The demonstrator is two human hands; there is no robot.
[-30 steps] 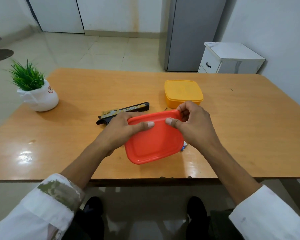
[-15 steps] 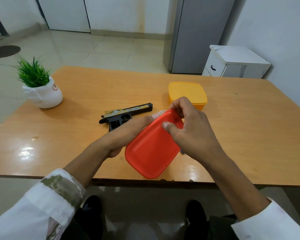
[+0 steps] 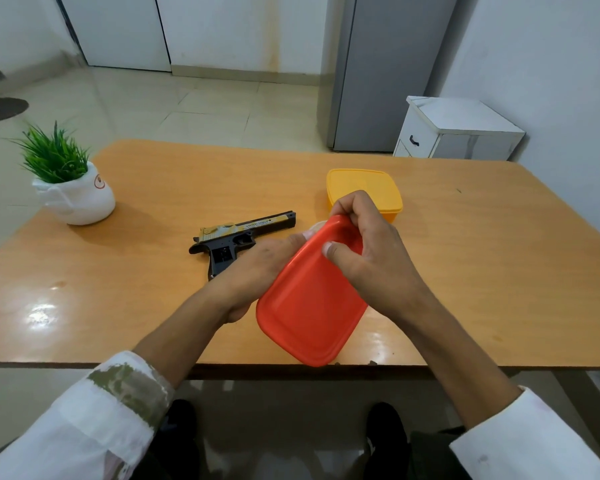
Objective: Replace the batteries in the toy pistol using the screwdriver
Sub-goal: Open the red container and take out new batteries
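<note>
Head camera: you sit at a wooden table (image 3: pixel 118 289) with both hands on a red lid (image 3: pixel 309 306) near its front edge. The lid is tilted, its far end raised and its near end low by the table's edge. Your right hand (image 3: pixel 371 258) grips the raised end, fingers curled over the rim and thumb pressed on the lid's top. Your left hand (image 3: pixel 253 271) lies along the lid's left edge, its fingers (image 3: pixel 291 242) straight and pressed together against it. The thumb is hidden, so you cannot tell whether that hand grips. A pale sliver beside the raised end may be the rim of a box under the lid.

The pistol (image 3: pixel 243 233) lies on its side on the table just beyond your left hand, untouched. Its barrel points right toward a yellow box (image 3: pixel 364 192) and its grip points toward you. The yellow box stands closed just behind your right hand. A green plant in a white pot (image 3: pixel 77 199) stands near the table's far left corner, well apart from the rest. Beyond the table, a white cabinet (image 3: pixel 458 133) stands against the right wall beside a tall grey unit (image 3: pixel 378 71). Both your sleeves are white.
</note>
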